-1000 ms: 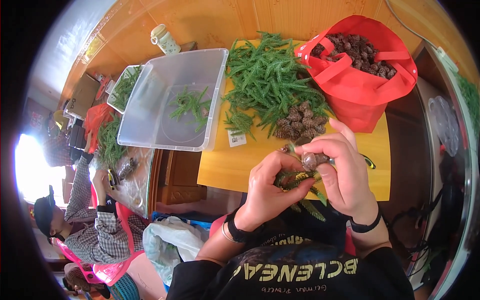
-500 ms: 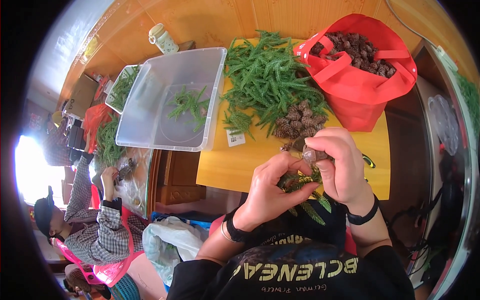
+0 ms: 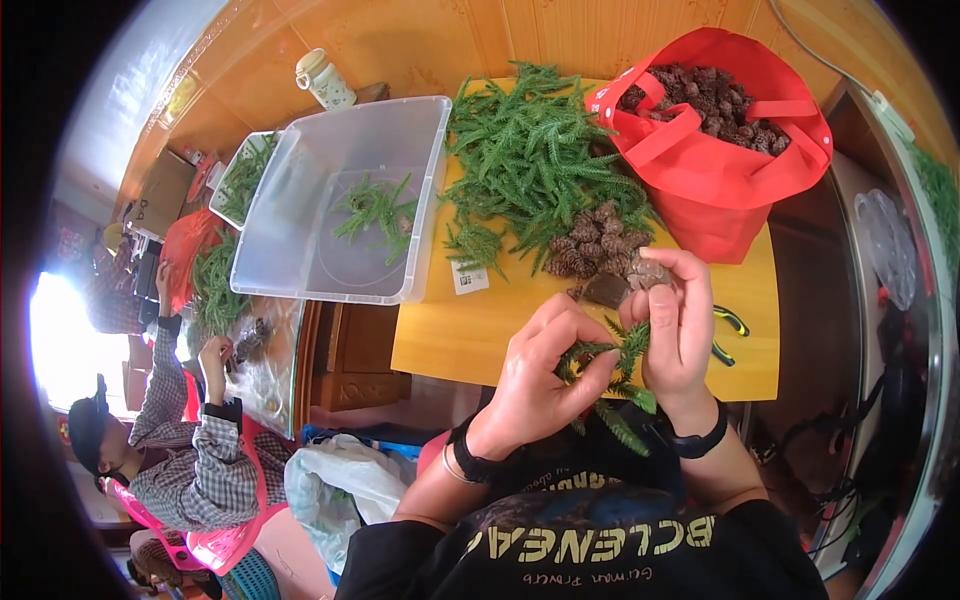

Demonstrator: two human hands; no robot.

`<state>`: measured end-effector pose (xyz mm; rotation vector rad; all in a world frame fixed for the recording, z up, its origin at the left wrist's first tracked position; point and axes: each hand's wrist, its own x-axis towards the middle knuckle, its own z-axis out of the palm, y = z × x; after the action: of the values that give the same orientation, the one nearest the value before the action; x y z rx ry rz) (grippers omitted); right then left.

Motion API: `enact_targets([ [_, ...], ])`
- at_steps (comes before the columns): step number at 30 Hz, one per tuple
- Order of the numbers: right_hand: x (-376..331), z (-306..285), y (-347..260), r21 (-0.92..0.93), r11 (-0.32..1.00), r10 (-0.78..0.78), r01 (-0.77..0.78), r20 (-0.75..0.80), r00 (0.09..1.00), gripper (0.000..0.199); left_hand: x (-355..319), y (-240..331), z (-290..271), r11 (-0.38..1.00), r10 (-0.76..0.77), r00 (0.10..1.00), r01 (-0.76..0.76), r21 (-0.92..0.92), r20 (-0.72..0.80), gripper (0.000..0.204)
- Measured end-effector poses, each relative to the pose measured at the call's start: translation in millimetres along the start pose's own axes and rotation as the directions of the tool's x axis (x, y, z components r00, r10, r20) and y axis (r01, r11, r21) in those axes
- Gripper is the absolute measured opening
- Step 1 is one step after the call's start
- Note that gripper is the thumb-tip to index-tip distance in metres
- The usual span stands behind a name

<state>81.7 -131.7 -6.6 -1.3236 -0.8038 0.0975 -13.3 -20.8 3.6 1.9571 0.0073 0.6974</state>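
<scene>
Wearer's two hands (image 3: 558, 362): one green bunch (image 3: 634, 346), one brownish object (image 3: 648, 272).

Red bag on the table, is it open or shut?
Open: the red bag's mouth is spread wide, and brown pine cones show inside.

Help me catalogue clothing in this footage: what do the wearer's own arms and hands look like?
Both the left hand and right hand are ungloved. The left wrist has a wide black band and a thin, pale bangle; the right has another black wristband. Black sleeves leave the forearms bare.
</scene>
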Motion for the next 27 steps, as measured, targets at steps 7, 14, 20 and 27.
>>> enact_targets([
  [7, 0.6, 8.6, -2.9, 0.254, 0.953, 0.171, -0.165, 0.000, 0.985, 0.026, 1.2, -0.5, 2.0, 0.991, 0.121, 0.992, -0.124, -0.048, -0.046, 0.023],
  [14, 2.1, 15.5, -2.9, 0.415, 0.840, 0.352, -0.350, 0.074, 0.933, 0.026, -2.0, -3.6, 1.4, 0.974, 0.218, 0.976, -0.218, -0.056, -0.002, 0.023],
  [20, 4.2, 11.7, 7.4, 0.398, 0.817, 0.382, -0.417, 0.168, 0.909, 0.027, -1.9, -6.9, 3.2, 0.979, 0.173, 0.985, -0.172, -0.108, -0.002, 0.024],
  [27, 1.9, -7.1, -21.2, 0.178, 0.976, 0.153, -0.127, -0.137, 0.979, 0.025, -2.7, -11.2, -3.5, 0.989, 0.004, 0.998, -0.013, -0.150, -0.064, 0.019],
])
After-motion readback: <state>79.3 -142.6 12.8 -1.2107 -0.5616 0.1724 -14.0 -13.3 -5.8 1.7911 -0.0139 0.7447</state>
